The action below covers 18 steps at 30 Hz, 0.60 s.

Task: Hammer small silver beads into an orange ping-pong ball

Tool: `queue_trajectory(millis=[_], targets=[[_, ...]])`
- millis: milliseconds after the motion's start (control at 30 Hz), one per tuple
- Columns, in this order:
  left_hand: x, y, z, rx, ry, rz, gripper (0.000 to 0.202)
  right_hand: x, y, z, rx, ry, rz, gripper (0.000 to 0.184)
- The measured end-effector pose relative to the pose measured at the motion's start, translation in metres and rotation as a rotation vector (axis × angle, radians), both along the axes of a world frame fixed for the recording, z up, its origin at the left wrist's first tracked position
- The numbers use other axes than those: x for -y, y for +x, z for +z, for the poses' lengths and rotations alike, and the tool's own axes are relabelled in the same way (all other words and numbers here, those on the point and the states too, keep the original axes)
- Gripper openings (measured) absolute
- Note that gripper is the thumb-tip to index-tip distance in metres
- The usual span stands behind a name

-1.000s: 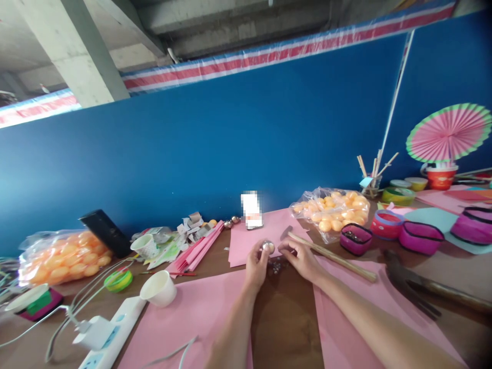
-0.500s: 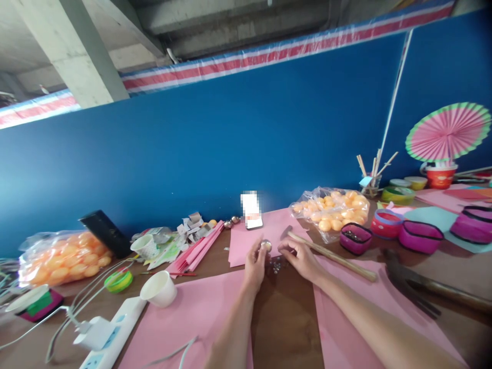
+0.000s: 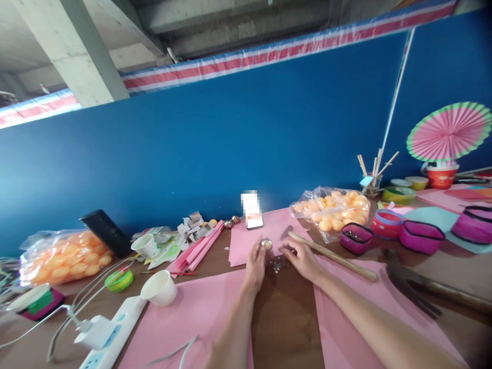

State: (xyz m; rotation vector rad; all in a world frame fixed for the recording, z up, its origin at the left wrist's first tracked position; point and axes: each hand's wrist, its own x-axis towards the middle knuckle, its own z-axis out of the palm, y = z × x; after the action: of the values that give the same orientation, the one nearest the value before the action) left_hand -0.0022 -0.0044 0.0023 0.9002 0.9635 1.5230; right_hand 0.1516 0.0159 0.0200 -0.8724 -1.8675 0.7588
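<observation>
Backdrop: a blue wall (image 3: 215, 154) is running across the far side, a red-white-blue striped band (image 3: 269, 54) is edging its top, a concrete beam (image 3: 73, 56) is slanting overhead at far left, and a brown table (image 3: 288, 318) is spanning the near side.

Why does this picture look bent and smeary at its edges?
Head view: the wide lens bows the blue wall and stretches the forearms; the dark hammer at lower right is blurred; the propped white phone is pixelated; the small shiny ball in the left hand looks sharper.
</observation>
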Motion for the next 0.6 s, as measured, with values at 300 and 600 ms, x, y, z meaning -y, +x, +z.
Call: queue_trajectory(millis=[300, 600], targets=[[0.004, 0.003, 0.004, 0.037, -0.018, -0.003, 0.056, 0.002, -0.001, 0.004, -0.046, -0.046, 0.002, 0.015], [0.009, 0.005, 0.012, -0.187, 0.044, -0.035, 0.054, -0.006, 0.002, 0.002, -0.151, -0.137, -0.059, 0.018]])
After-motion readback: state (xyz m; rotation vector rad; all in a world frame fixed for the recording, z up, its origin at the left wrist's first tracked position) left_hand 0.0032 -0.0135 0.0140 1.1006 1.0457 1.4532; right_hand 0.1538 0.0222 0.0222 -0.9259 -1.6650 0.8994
